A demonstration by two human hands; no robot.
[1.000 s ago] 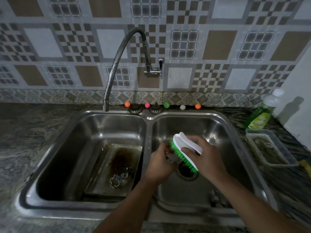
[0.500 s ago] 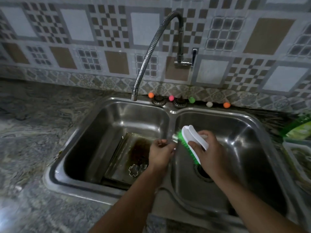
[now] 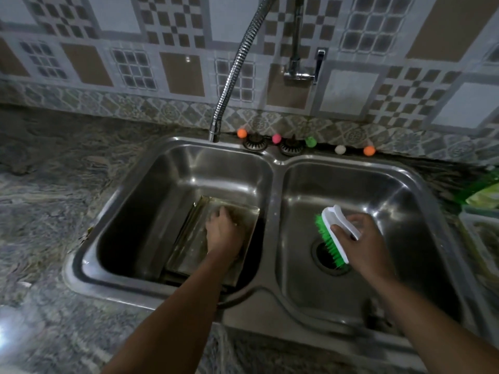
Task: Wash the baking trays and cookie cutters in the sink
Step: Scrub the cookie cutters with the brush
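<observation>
A stained metal baking tray [image 3: 189,247] lies tilted in the left basin of the double steel sink [image 3: 275,190]. My left hand [image 3: 222,233] reaches down onto the tray with knuckles up and fingers bent. It hides whatever lies under it, so no cookie cutter shows there. My right hand [image 3: 361,238] grips the white handle of a scrub brush [image 3: 336,225], whose green bristles face left above the right basin's drain [image 3: 324,256]. A small dark metal piece [image 3: 378,315], blurred, lies at the front of the right basin.
A flexible chrome faucet [image 3: 235,66] hangs from the tiled wall, its spout over the back of the left basin. Small coloured balls [image 3: 242,133] line the sink's back edge. A green soap bottle [image 3: 483,190] and a clear container [image 3: 483,238] stand at the right; granite counter surrounds the sink.
My left hand has moved from beside the brush over the divider down into the left basin onto the tray. The brush stays over the right basin. The view has shifted left.
</observation>
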